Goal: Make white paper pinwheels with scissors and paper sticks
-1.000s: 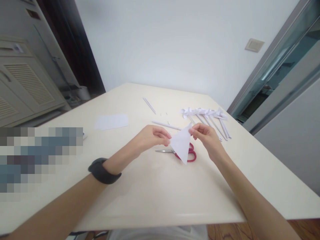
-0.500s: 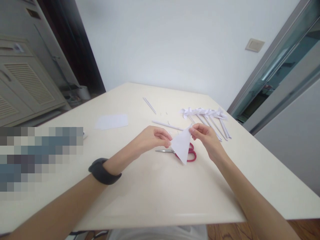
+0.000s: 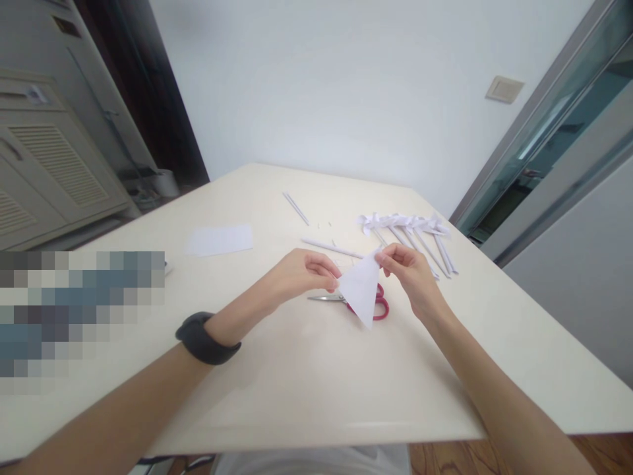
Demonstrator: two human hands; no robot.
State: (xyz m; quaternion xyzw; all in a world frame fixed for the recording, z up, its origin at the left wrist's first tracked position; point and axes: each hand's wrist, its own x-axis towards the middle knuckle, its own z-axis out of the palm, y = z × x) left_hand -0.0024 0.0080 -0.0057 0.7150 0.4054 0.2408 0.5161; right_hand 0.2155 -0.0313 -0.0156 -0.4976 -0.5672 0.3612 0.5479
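Observation:
Between my two hands hangs a small triangular piece of white paper (image 3: 361, 287), one corner pointing down. My left hand (image 3: 307, 269) pinches its left corner between thumb and fingers. At the upper right corner, my right hand (image 3: 404, 267) grips it the same way. Behind and below the paper lie scissors (image 3: 380, 307) with red handles on the table, blades pointing left; the paper hides part of them. A rolled white paper stick (image 3: 331, 248) lies just beyond the hands.
Several paper sticks with crumpled, petal-like white paper ends (image 3: 403, 223) lie at the right. Two thin paper sticks (image 3: 295, 208) rest farther back, and a flat white sheet (image 3: 220, 239) lies left. Small scraps are scattered mid-table (image 3: 277, 389). A wall stands behind.
The lower tip of the paper has swung slightly right and down. Both hands keep their hold and have hardly moved.

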